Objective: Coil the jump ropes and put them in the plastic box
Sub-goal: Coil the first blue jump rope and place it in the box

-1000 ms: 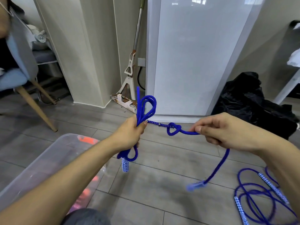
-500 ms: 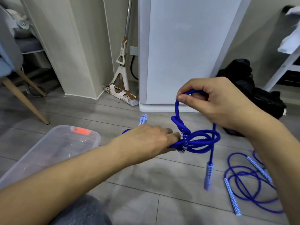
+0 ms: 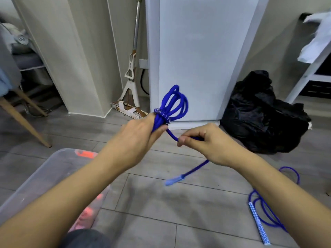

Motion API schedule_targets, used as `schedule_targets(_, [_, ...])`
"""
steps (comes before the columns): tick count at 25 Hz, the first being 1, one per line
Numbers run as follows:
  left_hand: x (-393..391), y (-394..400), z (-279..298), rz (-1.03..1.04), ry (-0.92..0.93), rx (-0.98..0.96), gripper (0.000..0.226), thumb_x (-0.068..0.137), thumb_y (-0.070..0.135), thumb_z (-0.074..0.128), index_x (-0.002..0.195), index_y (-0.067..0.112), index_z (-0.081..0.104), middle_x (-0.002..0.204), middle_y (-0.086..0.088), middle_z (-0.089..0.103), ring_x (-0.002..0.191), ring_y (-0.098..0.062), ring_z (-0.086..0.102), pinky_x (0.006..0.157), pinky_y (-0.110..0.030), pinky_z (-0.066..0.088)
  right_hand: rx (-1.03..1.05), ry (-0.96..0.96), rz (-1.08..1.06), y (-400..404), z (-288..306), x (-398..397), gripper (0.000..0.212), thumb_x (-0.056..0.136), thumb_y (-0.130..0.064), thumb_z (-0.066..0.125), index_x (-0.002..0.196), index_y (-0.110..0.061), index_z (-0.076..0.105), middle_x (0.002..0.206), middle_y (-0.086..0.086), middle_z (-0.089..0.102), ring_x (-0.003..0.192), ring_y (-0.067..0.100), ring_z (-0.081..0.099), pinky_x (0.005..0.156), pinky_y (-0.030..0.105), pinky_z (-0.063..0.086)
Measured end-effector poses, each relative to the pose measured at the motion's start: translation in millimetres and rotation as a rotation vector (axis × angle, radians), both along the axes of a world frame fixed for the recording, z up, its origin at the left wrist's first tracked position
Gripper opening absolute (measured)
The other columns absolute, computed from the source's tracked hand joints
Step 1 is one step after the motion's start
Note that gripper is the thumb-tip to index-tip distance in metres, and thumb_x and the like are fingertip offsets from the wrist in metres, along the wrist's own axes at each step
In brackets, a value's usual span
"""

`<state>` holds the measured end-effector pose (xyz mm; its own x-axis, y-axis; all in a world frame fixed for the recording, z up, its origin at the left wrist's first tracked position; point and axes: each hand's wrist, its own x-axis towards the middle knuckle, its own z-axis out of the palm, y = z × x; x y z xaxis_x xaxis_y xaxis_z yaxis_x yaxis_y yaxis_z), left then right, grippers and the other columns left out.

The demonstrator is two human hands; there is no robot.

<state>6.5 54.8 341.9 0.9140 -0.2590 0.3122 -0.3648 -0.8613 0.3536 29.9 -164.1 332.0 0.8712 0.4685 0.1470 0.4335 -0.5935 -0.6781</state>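
Left hand: your left hand (image 3: 138, 138) grips the coiled jump rope (image 3: 172, 104), loops fanning above the fist.
Right hand: your right hand (image 3: 206, 144) pinches the rope's free tail, just beside the left.
Handle: one handle (image 3: 173, 180) dangles below, blurred.
Second rope (image 3: 265, 212): on the floor, lower right.
Plastic box (image 3: 44, 169): lower left.

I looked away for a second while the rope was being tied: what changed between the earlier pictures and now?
The left hand turned the blue rope bundle from flat to loops-up. The right hand dropped from above the bundle to beside it, pulling the tail sideways; the handle swings below. Both grips held; the second rope and plastic box stayed put.
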Motion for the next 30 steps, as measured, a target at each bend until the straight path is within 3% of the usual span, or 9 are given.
schedule_targets(3, [17,14,-22,0.189,-0.017,0.333,0.052,0.098,0.059,0.027,0.138,0.027,0.037,0.095,-0.005,0.066,0.086,-0.034,0.061,0.062,-0.034,0.035,-0.39,-0.14,0.098,10,11,-13,0.028,0.101,-0.044,0.049,0.097,-0.025,0.068,0.072,-0.003,0.063,0.067,0.017,0.051,0.066,0.036,0.046])
schedule_targets(7, [20,7,-31,0.154,0.067,0.474,0.044,0.102,0.052,0.029,0.13,0.019,0.037,0.107,-0.006,0.065,0.092,-0.031,0.063,0.062,-0.034,0.033,-0.685,-0.33,0.173,31,39,-39,0.024,0.105,-0.043,0.035,0.106,-0.028,0.054,0.092,-0.006,0.061,0.079,0.02,0.051,0.067,0.035,0.039])
schedule_targets(10, [14,5,-38,-0.039,0.183,0.515,0.034,0.102,0.05,0.033,0.118,0.022,0.041,0.106,-0.005,0.065,0.09,-0.028,0.063,0.062,-0.034,0.035,-0.658,-0.461,0.197,30,61,-45,0.023,0.103,-0.043,0.038,0.114,-0.032,0.055,0.106,-0.011,0.063,0.093,0.019,0.061,0.071,0.035,0.045])
schedule_targets(14, [-9,-14,-38,-0.423,0.03,0.584,0.036,0.1,0.057,0.031,0.12,0.03,0.043,0.1,0.003,0.062,0.083,-0.023,0.062,0.06,-0.035,0.043,-0.398,-0.592,0.107,7,57,-22,0.027,0.095,-0.05,0.051,0.099,-0.03,0.067,0.076,-0.012,0.06,0.066,0.015,0.054,0.06,0.037,0.048])
schedule_targets(17, [-20,-21,-20,-0.461,-0.102,0.466,0.044,0.094,0.06,0.022,0.12,0.034,0.044,0.102,0.005,0.06,0.084,-0.021,0.06,0.06,-0.035,0.042,-0.221,-0.448,-0.021,-19,37,-1,0.031,0.089,-0.057,0.06,0.094,-0.031,0.074,0.074,-0.009,0.069,0.066,0.014,0.06,0.065,0.037,0.052])
schedule_targets(20, [-24,-13,-11,-0.439,-0.148,0.229,0.035,0.092,0.062,0.026,0.108,0.037,0.044,0.089,0.008,0.06,0.073,-0.02,0.058,0.054,-0.03,0.033,0.058,-0.103,-0.09,-31,20,9,0.013,0.085,-0.039,0.075,0.084,-0.027,0.079,0.068,-0.004,0.072,0.062,0.008,0.061,0.061,0.029,0.05])
schedule_targets(22, [-26,-14,-10,-0.416,-0.138,0.021,0.029,0.091,0.062,0.034,0.107,0.04,0.042,0.078,0.013,0.057,0.069,-0.016,0.054,0.056,-0.03,0.039,0.063,-0.049,0.009,-26,7,8,0.013,0.084,-0.022,0.07,0.072,-0.025,0.075,0.062,0.002,0.065,0.062,0.003,0.051,0.055,0.028,0.043])
schedule_targets(25, [-13,-8,-15,-0.185,-0.02,-0.204,0.044,0.088,0.071,0.032,0.11,0.037,0.051,0.076,0.01,0.057,0.072,-0.016,0.054,0.067,-0.034,0.045,0.115,0.086,0.06,-2,-6,-4,0.029,0.095,-0.03,0.061,0.07,-0.034,0.075,0.05,-0.006,0.043,0.051,0.007,0.035,0.05,0.022,0.032])
schedule_targets(30, [13,12,-37,0.244,0.12,0.156,0.046,0.098,0.057,0.034,0.116,0.018,0.05,0.091,-0.007,0.065,0.085,-0.035,0.06,0.062,-0.037,0.037,-0.333,-0.006,0.184,24,-5,-15,0.027,0.103,-0.042,0.046,0.108,-0.028,0.069,0.07,-0.005,0.06,0.064,0.012,0.051,0.066,0.032,0.047])
